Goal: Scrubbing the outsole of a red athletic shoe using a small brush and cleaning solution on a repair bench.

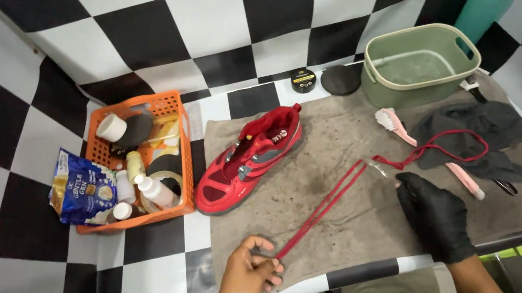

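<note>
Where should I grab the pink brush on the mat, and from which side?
Take the pink brush by its long thin handle, from above near the lower end by the gloved right hand. The bristle head points away toward the green basin, and the red lace loops across the handle's middle.

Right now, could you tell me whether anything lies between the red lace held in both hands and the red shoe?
Nothing visible does: only bare grey towel separates the red lace from the red shoe. The pink brush lies off to the right.
</note>
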